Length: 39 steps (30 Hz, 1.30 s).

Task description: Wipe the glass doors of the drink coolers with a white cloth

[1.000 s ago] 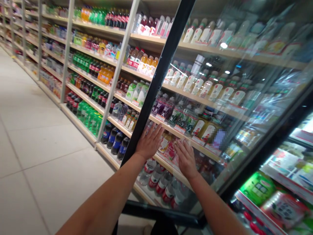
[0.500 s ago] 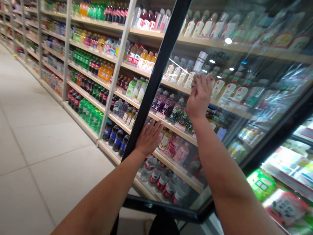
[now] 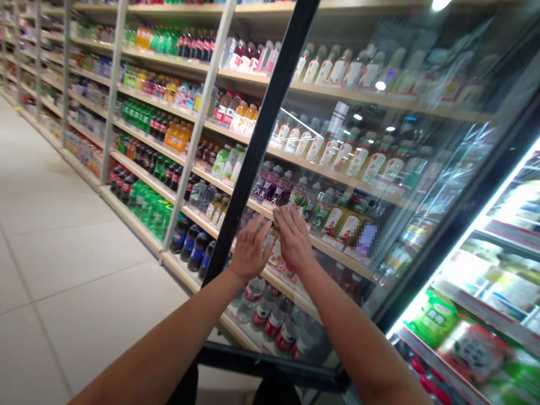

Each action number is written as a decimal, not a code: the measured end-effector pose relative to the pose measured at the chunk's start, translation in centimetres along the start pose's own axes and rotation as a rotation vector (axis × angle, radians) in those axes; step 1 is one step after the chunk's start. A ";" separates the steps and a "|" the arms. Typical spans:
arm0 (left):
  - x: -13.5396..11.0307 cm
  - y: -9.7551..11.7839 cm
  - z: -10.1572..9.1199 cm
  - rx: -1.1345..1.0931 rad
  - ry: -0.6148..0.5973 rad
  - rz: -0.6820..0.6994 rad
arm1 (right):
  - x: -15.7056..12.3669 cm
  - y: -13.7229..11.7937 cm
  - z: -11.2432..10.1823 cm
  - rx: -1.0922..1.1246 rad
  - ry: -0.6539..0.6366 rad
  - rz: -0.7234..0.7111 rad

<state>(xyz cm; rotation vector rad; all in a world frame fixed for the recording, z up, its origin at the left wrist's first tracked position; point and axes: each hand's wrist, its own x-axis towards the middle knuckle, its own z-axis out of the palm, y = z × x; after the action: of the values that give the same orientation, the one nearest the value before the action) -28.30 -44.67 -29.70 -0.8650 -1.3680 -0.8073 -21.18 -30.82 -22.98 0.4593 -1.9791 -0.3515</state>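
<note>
A glass fridge door [image 3: 405, 169] with a black frame [image 3: 261, 140] stands swung open in front of me. My left hand [image 3: 250, 252] lies flat and open against the door's black edge. My right hand [image 3: 294, 241] presses on the glass right beside it, fingers closed over a small pale cloth [image 3: 282, 210] that shows at the fingertips. The two hands almost touch. Drink bottles on the shelves behind show through the glass.
Long shelves of bottled drinks [image 3: 169, 129] run along the aisle to the left. The pale tiled floor [image 3: 63, 253] lies below them. At the right the lit fridge interior [image 3: 485, 326] holds packaged goods. The door's bottom frame [image 3: 270, 365] is near my legs.
My right hand rose high on the glass with the cloth, then came down and to the left, ending beside my left hand. The left hand stayed on the door edge.
</note>
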 end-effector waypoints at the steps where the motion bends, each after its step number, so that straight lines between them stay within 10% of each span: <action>1: 1.0 0.3 -0.1 -0.049 0.007 0.052 | -0.1 0.3 -0.1 0.043 0.013 -0.019; 7: 5.2 0.9 0.2 -0.162 -0.239 0.298 | -2.4 3.4 -2.7 0.137 0.078 -0.038; 14: 4.4 2.8 -0.9 0.037 -0.299 0.300 | -9.1 7.3 -3.7 -0.469 0.130 0.128; 23: 3.5 2.4 -0.5 -0.007 -0.297 0.522 | -9.7 6.7 -2.6 -0.484 0.205 0.146; 27: 8.0 1.0 -1.0 0.044 -0.279 0.606 | -9.7 6.7 -2.7 -0.476 0.213 0.149; 34: 18.9 -2.0 -0.8 0.143 -0.113 0.307 | -9.7 6.5 -2.7 -0.468 0.187 0.178; 39: 12.6 -1.2 -0.4 0.011 -0.165 0.377 | -9.8 6.4 -2.6 -0.462 0.183 0.192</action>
<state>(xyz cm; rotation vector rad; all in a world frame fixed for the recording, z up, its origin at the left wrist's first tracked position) -28.55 -45.45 -17.11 -1.1585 -1.2952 -0.4451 -16.02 -20.68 -26.80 0.0053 -1.6790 -0.6027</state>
